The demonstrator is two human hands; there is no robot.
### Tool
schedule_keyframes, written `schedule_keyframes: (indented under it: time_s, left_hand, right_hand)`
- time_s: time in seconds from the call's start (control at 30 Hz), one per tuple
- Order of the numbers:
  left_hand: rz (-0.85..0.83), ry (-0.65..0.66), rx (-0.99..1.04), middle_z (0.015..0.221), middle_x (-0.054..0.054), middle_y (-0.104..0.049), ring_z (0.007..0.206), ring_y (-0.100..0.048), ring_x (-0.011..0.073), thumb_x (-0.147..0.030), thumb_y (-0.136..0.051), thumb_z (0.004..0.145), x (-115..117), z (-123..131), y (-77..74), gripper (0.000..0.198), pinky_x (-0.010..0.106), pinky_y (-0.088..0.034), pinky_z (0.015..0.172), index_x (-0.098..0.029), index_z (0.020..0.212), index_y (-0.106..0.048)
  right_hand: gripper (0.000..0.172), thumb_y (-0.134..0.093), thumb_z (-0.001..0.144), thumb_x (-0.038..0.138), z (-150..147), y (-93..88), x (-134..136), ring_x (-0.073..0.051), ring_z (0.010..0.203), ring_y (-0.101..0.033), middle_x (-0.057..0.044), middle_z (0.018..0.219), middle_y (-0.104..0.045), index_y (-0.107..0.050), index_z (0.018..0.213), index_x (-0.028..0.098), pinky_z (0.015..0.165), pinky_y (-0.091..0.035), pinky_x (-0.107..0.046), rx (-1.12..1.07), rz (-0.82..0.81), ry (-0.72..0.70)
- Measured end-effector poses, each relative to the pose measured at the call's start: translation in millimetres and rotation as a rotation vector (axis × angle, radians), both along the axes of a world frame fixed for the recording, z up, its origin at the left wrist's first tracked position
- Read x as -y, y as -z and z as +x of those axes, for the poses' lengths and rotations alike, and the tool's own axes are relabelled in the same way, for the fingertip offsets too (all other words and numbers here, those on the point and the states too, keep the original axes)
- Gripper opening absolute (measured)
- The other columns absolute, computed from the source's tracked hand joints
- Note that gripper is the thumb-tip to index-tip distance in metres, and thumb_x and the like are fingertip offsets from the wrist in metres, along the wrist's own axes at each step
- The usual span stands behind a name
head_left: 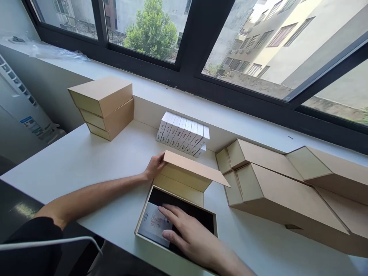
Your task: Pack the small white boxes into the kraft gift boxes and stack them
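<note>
An open kraft box with a black lining lies at the white table's front edge. Its hinged lid stands half raised, and my left hand grips the lid's left corner. My right hand lies flat inside the box, fingers stretched over a grey printed card on the black lining. Behind the box stands a row of several small white boxes with dark lettering.
Three shut kraft boxes are stacked at the back left. Several more kraft boxes lie in a group on the right. A white sill and black window frame run along the back. The white table ends at left and front.
</note>
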State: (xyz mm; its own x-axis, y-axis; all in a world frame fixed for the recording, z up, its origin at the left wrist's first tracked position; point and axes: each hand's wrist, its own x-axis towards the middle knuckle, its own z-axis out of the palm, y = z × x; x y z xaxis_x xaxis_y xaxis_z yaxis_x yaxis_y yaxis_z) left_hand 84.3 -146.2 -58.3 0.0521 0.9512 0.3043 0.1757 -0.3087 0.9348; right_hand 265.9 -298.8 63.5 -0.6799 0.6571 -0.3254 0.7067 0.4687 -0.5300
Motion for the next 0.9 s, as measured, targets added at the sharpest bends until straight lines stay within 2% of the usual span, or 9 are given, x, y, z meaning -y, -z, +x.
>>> schedule_keyframes:
  time_s: [0.1, 0.17, 0.23, 0.3, 0.43, 0.53, 0.67, 0.8, 0.9]
  left_hand:
    - [0.014, 0.016, 0.022, 0.076, 0.002, -0.069, 0.077, -0.063, 0.0195, -0.027, -0.058, 0.085, 0, 1, 1.5, 0.015, 0.025, -0.047, 0.067, -0.016, 0.093, -0.065]
    - [0.019, 0.028, 0.039, 0.077, 0.002, -0.069, 0.076, -0.063, 0.0196, -0.026, -0.058, 0.084, 1, 1, 1.1, 0.015, 0.025, -0.047, 0.066, -0.016, 0.092, -0.065]
    - [0.019, 0.044, 0.048, 0.077, 0.003, -0.070, 0.076, -0.063, 0.0197, -0.026, -0.058, 0.082, 2, 1, -0.3, 0.014, 0.024, -0.047, 0.066, -0.016, 0.091, -0.065]
    - [0.019, 0.072, 0.052, 0.079, 0.003, -0.071, 0.076, -0.064, 0.0197, -0.025, -0.059, 0.081, 4, 1, -2.1, 0.014, 0.025, -0.048, 0.066, -0.016, 0.090, -0.065]
    - [0.028, 0.124, 0.060, 0.085, 0.005, -0.073, 0.078, -0.066, 0.0198, -0.023, -0.058, 0.081, 5, 2, -3.7, 0.015, 0.025, -0.049, 0.069, -0.015, 0.091, -0.065]
    - [0.026, 0.127, 0.060, 0.084, 0.005, -0.074, 0.078, -0.066, 0.0199, -0.021, -0.058, 0.081, 4, 2, -3.5, 0.015, 0.025, -0.049, 0.068, -0.015, 0.091, -0.065]
    - [0.027, 0.131, 0.052, 0.082, 0.003, -0.073, 0.075, -0.064, 0.0176, -0.020, -0.055, 0.081, 4, 2, -4.7, 0.015, 0.023, -0.047, 0.065, -0.015, 0.091, -0.064]
    - [0.036, 0.137, 0.058, 0.081, 0.003, -0.071, 0.074, -0.064, 0.0172, -0.021, -0.053, 0.082, 4, 2, -5.6, 0.013, 0.023, -0.046, 0.065, -0.015, 0.089, -0.063]
    - [0.048, 0.136, 0.063, 0.081, 0.003, -0.072, 0.075, -0.065, 0.0179, -0.021, -0.053, 0.082, 3, 2, -4.3, 0.015, 0.023, -0.047, 0.065, -0.015, 0.090, -0.064]
  right_hand:
    - [0.039, -0.046, 0.101, 0.046, 29, -35.3, -29, -0.025, 0.105, -0.070, -0.010, 0.114, -0.074, -0.074, 0.111, 0.022, 0.093, -0.057, -0.038, -0.273, 0.261, 0.214]
    - [0.043, -0.042, 0.102, 0.046, 52, -57.3, -66, -0.019, 0.077, -0.071, -0.008, 0.085, -0.075, -0.072, 0.086, 0.020, 0.074, -0.060, -0.033, -0.461, 0.473, 0.530]
    - [0.039, -0.044, 0.101, 0.045, 69, -67.6, -112, -0.017, 0.071, -0.068, -0.009, 0.082, -0.073, -0.067, 0.086, 0.018, 0.061, -0.058, -0.027, -0.465, 0.525, 0.787]
    - [0.028, -0.056, 0.095, 0.040, 78, -62.5, -156, -0.016, 0.075, -0.069, -0.011, 0.092, -0.074, -0.066, 0.096, 0.014, 0.056, -0.056, -0.022, -0.330, 0.346, 0.822]
    - [0.036, -0.068, 0.089, 0.040, 77, -25.1, -209, -0.011, 0.064, -0.065, -0.008, 0.088, -0.072, -0.065, 0.103, 0.008, 0.049, -0.050, -0.017, -0.143, 0.218, 0.823]
    - [0.030, -0.063, 0.096, 0.037, 76, -1.3, -224, -0.010, 0.068, -0.064, -0.004, 0.094, -0.068, -0.063, 0.111, 0.012, 0.057, -0.055, -0.022, -0.016, 0.197, 0.859]
    - [0.028, -0.061, 0.097, 0.035, 84, 8.9, -230, -0.012, 0.074, -0.066, -0.004, 0.099, -0.068, -0.061, 0.116, 0.014, 0.064, -0.057, -0.027, 0.130, 0.206, 0.902]
    - [0.025, -0.058, 0.096, 0.029, 91, -1.4, -221, -0.013, 0.054, -0.064, -0.008, 0.088, -0.072, -0.060, 0.113, 0.011, 0.056, -0.053, -0.026, 0.218, 0.272, 0.939]
    - [0.026, -0.053, 0.096, 0.029, 95, -25.9, -193, -0.015, 0.048, -0.063, -0.010, 0.088, -0.075, -0.061, 0.114, 0.013, 0.053, -0.051, -0.028, 0.244, 0.352, 0.945]
